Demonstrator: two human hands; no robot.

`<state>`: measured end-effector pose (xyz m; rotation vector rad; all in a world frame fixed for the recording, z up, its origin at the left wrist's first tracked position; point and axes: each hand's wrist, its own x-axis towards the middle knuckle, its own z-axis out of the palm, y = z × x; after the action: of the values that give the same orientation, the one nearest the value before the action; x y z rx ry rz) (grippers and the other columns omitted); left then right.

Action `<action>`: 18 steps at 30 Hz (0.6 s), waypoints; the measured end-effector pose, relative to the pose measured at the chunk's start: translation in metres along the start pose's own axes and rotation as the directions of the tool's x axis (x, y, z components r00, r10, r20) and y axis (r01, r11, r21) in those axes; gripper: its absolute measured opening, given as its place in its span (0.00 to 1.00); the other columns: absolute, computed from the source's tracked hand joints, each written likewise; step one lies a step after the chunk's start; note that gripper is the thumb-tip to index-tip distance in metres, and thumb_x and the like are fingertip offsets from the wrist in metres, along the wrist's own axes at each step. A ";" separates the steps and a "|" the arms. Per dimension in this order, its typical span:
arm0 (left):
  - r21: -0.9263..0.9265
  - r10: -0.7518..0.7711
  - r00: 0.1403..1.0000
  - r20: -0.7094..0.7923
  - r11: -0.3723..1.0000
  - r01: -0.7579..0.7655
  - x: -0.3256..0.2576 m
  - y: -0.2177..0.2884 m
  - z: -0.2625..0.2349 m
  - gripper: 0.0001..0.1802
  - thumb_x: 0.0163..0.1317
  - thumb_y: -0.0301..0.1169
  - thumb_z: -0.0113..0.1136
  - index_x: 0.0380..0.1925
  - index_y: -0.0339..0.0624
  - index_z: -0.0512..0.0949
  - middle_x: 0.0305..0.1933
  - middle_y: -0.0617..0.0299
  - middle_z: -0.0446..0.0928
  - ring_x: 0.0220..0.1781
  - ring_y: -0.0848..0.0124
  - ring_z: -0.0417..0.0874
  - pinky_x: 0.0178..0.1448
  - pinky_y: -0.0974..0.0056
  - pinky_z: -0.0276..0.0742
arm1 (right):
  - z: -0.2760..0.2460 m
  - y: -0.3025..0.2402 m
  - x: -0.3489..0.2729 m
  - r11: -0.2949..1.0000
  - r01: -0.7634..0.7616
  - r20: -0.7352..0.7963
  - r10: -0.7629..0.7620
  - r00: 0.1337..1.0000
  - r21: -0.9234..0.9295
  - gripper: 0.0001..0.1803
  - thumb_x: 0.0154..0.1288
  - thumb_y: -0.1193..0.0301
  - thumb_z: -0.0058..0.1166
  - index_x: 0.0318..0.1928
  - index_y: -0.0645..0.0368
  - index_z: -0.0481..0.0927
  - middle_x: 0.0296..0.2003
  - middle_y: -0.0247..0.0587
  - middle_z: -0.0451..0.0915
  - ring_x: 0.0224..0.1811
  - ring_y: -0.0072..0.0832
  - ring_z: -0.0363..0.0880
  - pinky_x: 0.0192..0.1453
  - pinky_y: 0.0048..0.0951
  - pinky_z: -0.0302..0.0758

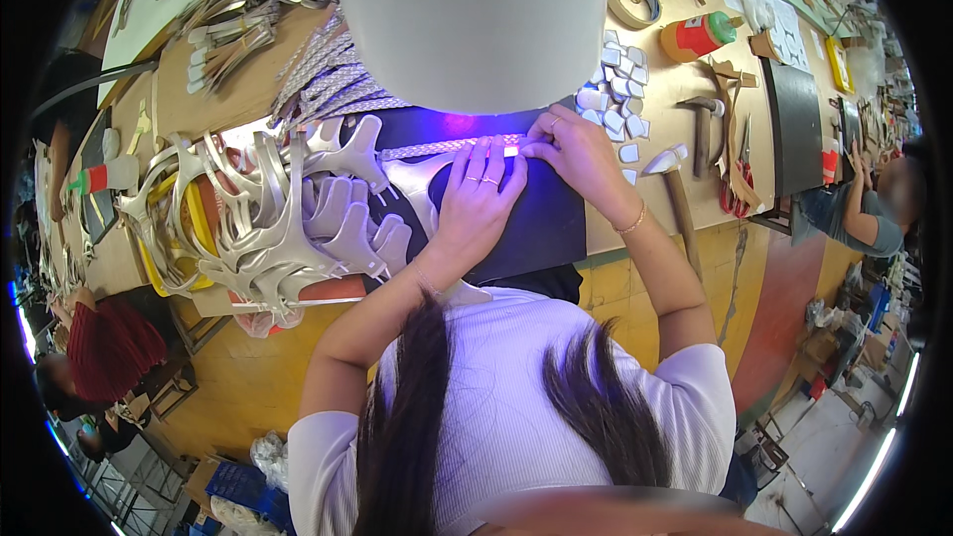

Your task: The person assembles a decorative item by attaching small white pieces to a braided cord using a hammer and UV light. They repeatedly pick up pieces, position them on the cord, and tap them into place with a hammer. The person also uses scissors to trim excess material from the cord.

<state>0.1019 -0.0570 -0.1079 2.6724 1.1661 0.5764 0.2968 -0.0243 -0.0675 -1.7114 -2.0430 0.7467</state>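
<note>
Braided strap [422, 149] lies across the dark board [541, 213], seemingly part-done, its right end pinched by the right hand [584, 157], left hand [475, 201] flat, fingers extended over it (similar straps [342, 84], apparently unworked, lie beyond).

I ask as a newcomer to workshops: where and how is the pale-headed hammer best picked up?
Probably grip the hammer by its wooden handle, the right hand coming from the person's side: the handle points that way, its end jutting past the edge of the table, leaving finger room.
</note>
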 end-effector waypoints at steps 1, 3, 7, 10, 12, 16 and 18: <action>-0.001 0.002 1.000 -0.004 1.000 -0.002 0.000 0.000 0.000 0.27 0.57 0.29 0.63 0.60 0.43 0.75 0.64 0.40 0.71 0.68 0.45 0.71 0.73 0.43 0.64 | 0.000 0.001 0.001 1.000 0.001 0.004 -0.001 1.000 0.008 0.09 0.58 0.66 0.65 0.33 0.58 0.82 0.33 0.38 0.79 0.35 0.40 0.82 0.39 0.38 0.78; -0.001 0.003 1.000 -0.008 1.000 -0.003 0.000 0.000 -0.001 0.27 0.58 0.29 0.62 0.60 0.43 0.75 0.64 0.40 0.71 0.68 0.45 0.71 0.73 0.43 0.64 | 0.001 0.003 0.001 0.999 0.012 -0.018 -0.011 1.000 0.048 0.09 0.57 0.67 0.66 0.33 0.58 0.83 0.32 0.38 0.80 0.34 0.40 0.82 0.39 0.37 0.78; 0.000 -0.002 1.000 -0.002 1.000 0.002 -0.001 0.001 -0.001 0.28 0.59 0.30 0.61 0.62 0.43 0.75 0.64 0.40 0.71 0.68 0.45 0.71 0.73 0.42 0.63 | 0.000 0.006 0.001 0.999 0.027 -0.016 -0.026 1.000 0.038 0.09 0.56 0.67 0.66 0.34 0.58 0.85 0.32 0.38 0.80 0.33 0.38 0.82 0.38 0.35 0.78; 0.004 -0.004 1.000 -0.001 1.000 0.004 -0.001 0.001 0.000 0.28 0.60 0.30 0.60 0.62 0.43 0.75 0.63 0.40 0.72 0.68 0.45 0.71 0.73 0.42 0.63 | -0.002 0.005 0.002 0.997 0.075 -0.034 -0.075 0.997 0.018 0.09 0.57 0.68 0.66 0.35 0.58 0.86 0.32 0.37 0.80 0.33 0.37 0.82 0.38 0.35 0.78; 0.015 -0.002 1.000 -0.006 1.000 0.002 0.000 0.002 0.001 0.27 0.60 0.30 0.60 0.62 0.42 0.75 0.63 0.40 0.72 0.68 0.45 0.71 0.73 0.41 0.63 | -0.002 0.003 0.001 0.998 0.063 -0.051 -0.062 0.997 0.019 0.08 0.57 0.68 0.66 0.35 0.57 0.86 0.33 0.37 0.81 0.33 0.37 0.82 0.38 0.35 0.78; 0.041 0.007 1.000 0.004 0.999 -0.007 0.000 0.002 0.001 0.26 0.60 0.31 0.60 0.60 0.42 0.77 0.63 0.41 0.72 0.67 0.45 0.72 0.72 0.41 0.62 | -0.003 0.002 0.000 0.998 0.063 -0.036 -0.063 0.997 0.022 0.07 0.58 0.70 0.66 0.35 0.58 0.85 0.32 0.37 0.80 0.32 0.36 0.82 0.38 0.34 0.78; 0.047 0.011 1.000 0.010 0.999 -0.012 0.000 0.002 0.001 0.25 0.60 0.31 0.60 0.59 0.41 0.77 0.64 0.41 0.72 0.67 0.45 0.72 0.72 0.41 0.63 | -0.002 0.002 -0.001 0.997 0.074 -0.048 -0.072 0.996 0.022 0.06 0.57 0.71 0.66 0.34 0.59 0.84 0.31 0.38 0.79 0.32 0.37 0.81 0.37 0.35 0.77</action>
<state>0.1037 -0.0579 -0.1080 2.7199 1.1769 0.5430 0.2996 -0.0246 -0.0676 -1.6167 -2.0444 0.6980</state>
